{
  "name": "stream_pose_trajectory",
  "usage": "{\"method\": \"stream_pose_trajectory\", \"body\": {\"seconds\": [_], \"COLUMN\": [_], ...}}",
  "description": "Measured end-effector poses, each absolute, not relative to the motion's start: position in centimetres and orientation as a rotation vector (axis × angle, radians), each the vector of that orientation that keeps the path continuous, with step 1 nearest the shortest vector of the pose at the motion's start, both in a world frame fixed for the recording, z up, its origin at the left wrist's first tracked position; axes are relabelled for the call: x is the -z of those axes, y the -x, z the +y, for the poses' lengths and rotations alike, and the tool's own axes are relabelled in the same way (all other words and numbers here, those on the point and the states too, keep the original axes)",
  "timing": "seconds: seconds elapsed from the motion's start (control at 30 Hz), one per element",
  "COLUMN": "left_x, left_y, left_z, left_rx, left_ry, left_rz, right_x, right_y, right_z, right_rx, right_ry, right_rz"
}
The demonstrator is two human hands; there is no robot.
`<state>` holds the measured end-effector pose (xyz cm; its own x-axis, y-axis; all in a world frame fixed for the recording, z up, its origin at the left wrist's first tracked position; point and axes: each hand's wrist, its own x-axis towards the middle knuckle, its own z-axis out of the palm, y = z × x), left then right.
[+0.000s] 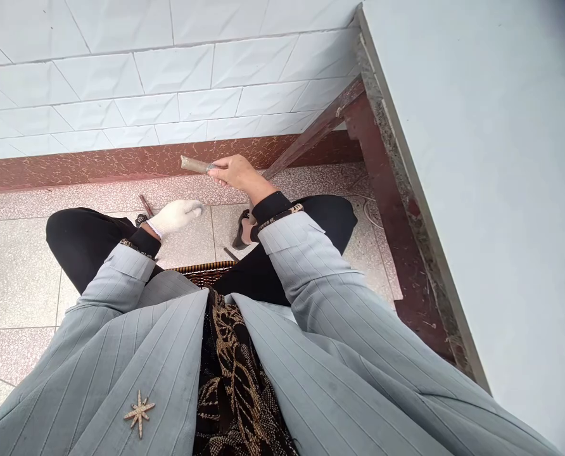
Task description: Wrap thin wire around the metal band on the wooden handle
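Note:
My right hand (235, 172), bare, is closed round one end of a short grey-brown rod (194, 164). The rod points left, in front of the wall's brown base, and a darker ridged part shows at my fingertips. Lower and to the left, my left hand (175, 216) wears a white knitted glove. Its fingers are curled together over the floor between my knees; whether they hold anything is hidden. A brown stick-like piece (146, 205) shows just beyond the gloved wrist. The two hands are apart.
I sit on a woven wicker seat (206, 273) with knees spread. A white tiled wall (178, 73) with a brown base strip (97, 166) stands ahead. On the right is a white tabletop (501, 158) with a brown frame (382, 177). A pale cable (368, 212) lies on the tiled floor (16, 272).

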<state>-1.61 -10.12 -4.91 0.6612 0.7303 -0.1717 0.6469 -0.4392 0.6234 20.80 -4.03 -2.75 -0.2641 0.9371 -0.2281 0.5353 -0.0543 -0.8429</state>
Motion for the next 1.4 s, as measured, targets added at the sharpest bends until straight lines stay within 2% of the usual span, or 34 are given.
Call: {"method": "stream_pose_trajectory", "body": {"seconds": [0.2,0.43,0.53,0.63,0.73,0.83,0.97,1.13,1.4], "left_x": [4.8,3.9,3.2,2.8,3.0,4.0,5.6,6.6,5.6], "left_y": [1.7,2.5,3.0,3.2,3.4,3.4,3.1,2.5,2.2], "left_z": [-10.1,-9.8,-9.6,-9.4,-9.2,-8.9,-9.0,-9.3,-9.8], "left_rx": [-0.143,-0.096,-0.072,-0.081,-0.158,-0.324,-0.446,-0.205,-0.102], "left_ry": [-2.203,-2.287,-2.314,-2.325,-2.286,-2.192,-1.974,-1.987,-2.044], "left_rz": [1.063,1.142,1.178,1.206,1.232,1.195,1.126,1.039,0.862], "right_x": [2.7,2.5,2.7,2.9,2.7,1.7,0.2,0.5,2.7], "right_y": [-20.6,-20.1,-19.9,-19.6,-19.5,-20.0,-21.0,-21.2,-20.6], "right_z": [-4.3,-5.2,-5.5,-5.9,-6.0,-6.0,-5.7,-4.8,-4.2], "right_rx": [-0.848,-0.868,-1.019,-1.344,-1.720,-1.864,-1.666,-1.309,-0.806], "right_ry": [1.726,1.718,1.629,1.513,1.306,1.069,1.120,1.434,1.842], "right_rz": [-2.186,-2.629,-2.775,-2.805,-2.727,-2.593,-2.166,-1.648,-2.140]}}
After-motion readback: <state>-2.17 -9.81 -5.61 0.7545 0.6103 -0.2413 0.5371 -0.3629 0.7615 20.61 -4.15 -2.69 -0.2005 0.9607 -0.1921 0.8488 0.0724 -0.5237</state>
